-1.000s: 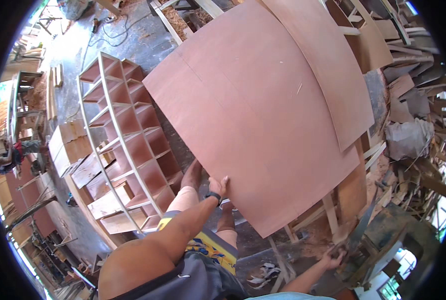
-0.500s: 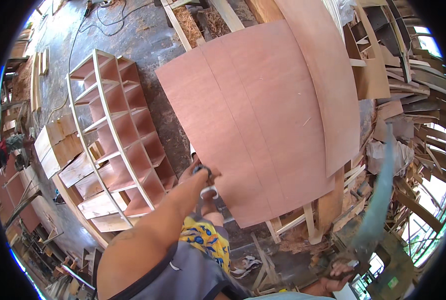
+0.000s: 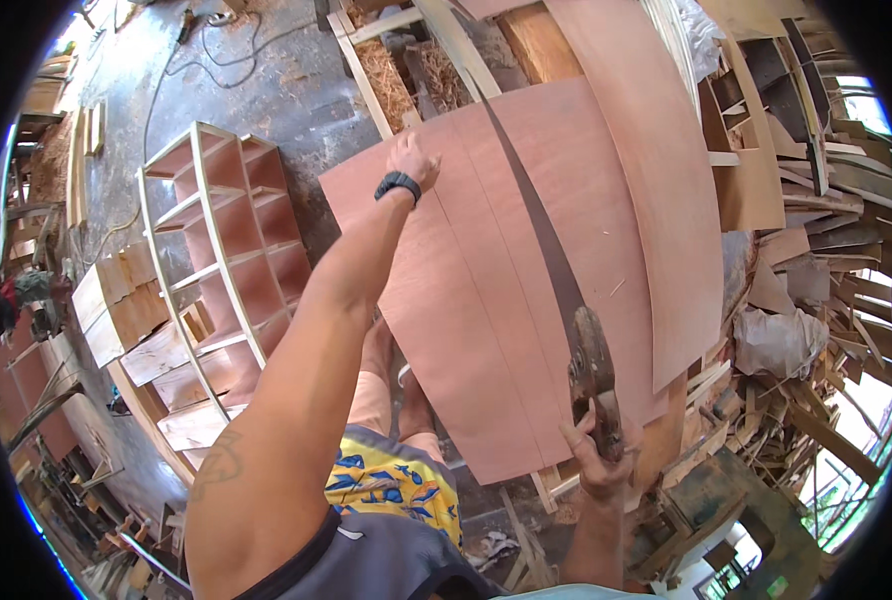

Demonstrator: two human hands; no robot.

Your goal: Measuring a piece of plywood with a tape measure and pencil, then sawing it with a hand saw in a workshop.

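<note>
Handsaw (image 3: 558,268) slanted over the panel (image 3: 466,330) mid-frame, our right hand (image 3: 603,462) wrapped around its handle (image 3: 591,365) at lower right, and we judged the panel could slip if our half-curled, seemingly empty left hand (image 3: 414,165), upper centre, pressed too lightly.

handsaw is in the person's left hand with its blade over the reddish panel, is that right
Not quite: the handsaw is in the right hand, as the head view shows. Its blade is indeed over the reddish panel.
</note>
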